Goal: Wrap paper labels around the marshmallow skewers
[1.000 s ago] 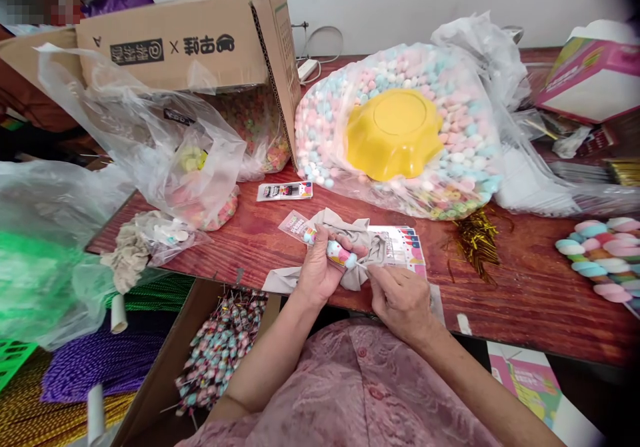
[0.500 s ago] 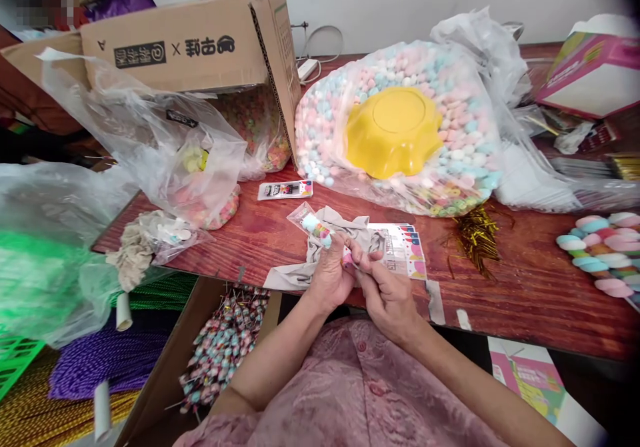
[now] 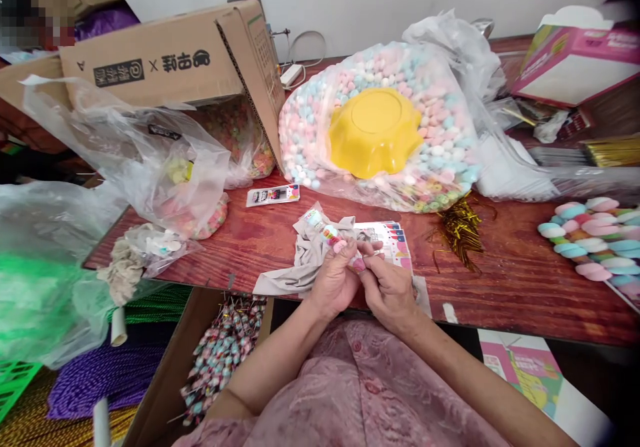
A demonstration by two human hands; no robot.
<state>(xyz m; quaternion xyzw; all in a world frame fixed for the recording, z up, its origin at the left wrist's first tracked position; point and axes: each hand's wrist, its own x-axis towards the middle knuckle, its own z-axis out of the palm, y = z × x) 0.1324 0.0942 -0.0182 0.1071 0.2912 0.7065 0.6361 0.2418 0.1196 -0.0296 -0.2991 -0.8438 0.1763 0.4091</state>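
Note:
Just above the table's front edge, my left hand (image 3: 336,281) is closed around a marshmallow candy skewer (image 3: 329,232) in a clear printed wrapper. The wrapper's far end points up and to the left, and the pastel candies show through it. My right hand (image 3: 389,288) pinches the near end of the same wrapped skewer, fingertips close to the left thumb. Its exact grip is partly hidden by the fingers. Beneath the hands lies a crumpled grey cloth (image 3: 305,260). A fanned stack of printed wrappers (image 3: 400,250) rests beside it, partly behind the right hand.
A big bag of marshmallows (image 3: 300,133) with a yellow bowl (image 3: 375,133) upside down on it stands behind. Nearby are a cardboard box (image 3: 150,67), gold twist ties (image 3: 460,230), a single printed packet (image 3: 273,195) and candy skewers (image 3: 595,240). Below left, a box holds finished-looking skewers (image 3: 225,353).
The view has shifted slightly, so the table things sit further left. The wrapper now covers the candies more smoothly, and my right-hand fingers have moved closer around its near end.

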